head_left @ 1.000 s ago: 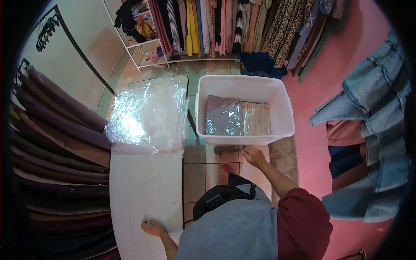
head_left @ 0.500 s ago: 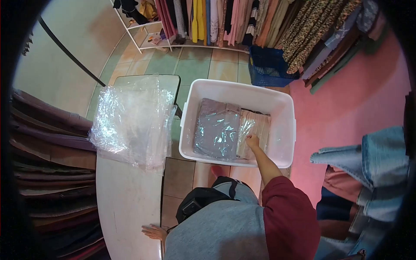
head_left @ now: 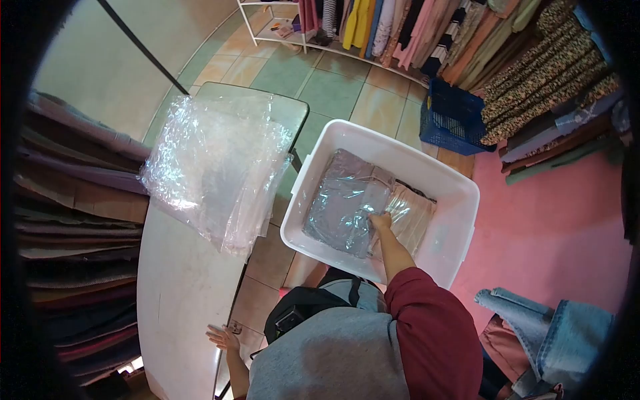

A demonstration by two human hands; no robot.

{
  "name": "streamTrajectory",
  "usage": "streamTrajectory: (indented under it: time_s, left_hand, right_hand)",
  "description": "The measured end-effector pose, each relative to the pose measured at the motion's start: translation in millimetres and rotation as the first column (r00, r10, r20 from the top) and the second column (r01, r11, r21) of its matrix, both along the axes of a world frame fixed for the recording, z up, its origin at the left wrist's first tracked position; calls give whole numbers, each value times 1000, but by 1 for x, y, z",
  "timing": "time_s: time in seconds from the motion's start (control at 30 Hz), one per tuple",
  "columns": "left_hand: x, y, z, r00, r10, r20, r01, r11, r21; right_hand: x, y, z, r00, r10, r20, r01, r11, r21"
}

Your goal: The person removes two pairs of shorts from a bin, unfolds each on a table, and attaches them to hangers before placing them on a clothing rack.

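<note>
A white plastic tub (head_left: 465,200) holds folded garments in clear plastic: a grey garment packet (head_left: 343,197) and a beige, pleated-looking packet (head_left: 412,217) beside it. My right hand (head_left: 381,220) reaches into the tub with its fingers closed at the right edge of the grey packet, where the two packets meet; its fingertips are partly hidden. My left hand (head_left: 223,337) hovers at the table's edge, fingers spread and nothing in them. Farther up the white table (head_left: 180,293) lies a pile of clear plastic bags (head_left: 213,167).
A blue plastic basket (head_left: 453,120) stands beyond the tub, under hanging clothes (head_left: 540,73). Dark folded fabrics (head_left: 80,240) line the left side. Denim garments (head_left: 573,340) are at the lower right. A white rack (head_left: 277,30) stands at the back.
My right hand has shifted left, from over the beige packet to the grey packet's edge. My left hand has lifted from its flat rest on the table. The camera view has turned.
</note>
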State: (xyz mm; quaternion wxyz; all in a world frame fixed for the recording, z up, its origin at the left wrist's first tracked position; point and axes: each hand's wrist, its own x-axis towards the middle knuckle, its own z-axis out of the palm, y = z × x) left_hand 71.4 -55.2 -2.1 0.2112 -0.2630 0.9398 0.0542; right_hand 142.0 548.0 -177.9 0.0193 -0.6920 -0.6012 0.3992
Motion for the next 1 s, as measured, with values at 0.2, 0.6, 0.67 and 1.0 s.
streamTrajectory:
  time_s: [0.2, 0.6, 0.67, 1.0]
  left_hand:
    - [1, -4, -1, 1000, 1, 23, -1, 1000, -3]
    - [4, 0, -2, 1000, 12, 0, -12, 999, 44]
    - [4, 2, 0, 1000, 9, -10, -9, 998, 58]
    - [10, 28, 6, 989, -22, -148, 17, 999, -35]
  right_hand:
    - [1, 23, -14, 994, -98, -44, 90, 983, -163]
    - [-39, 10, 25, 750, -486, -449, 316, 859, -402]
    - [-38, 16, 27, 726, -467, -505, 239, 860, -452]
    - [-18, 23, 189, 669, -94, -738, 88, 995, -48]
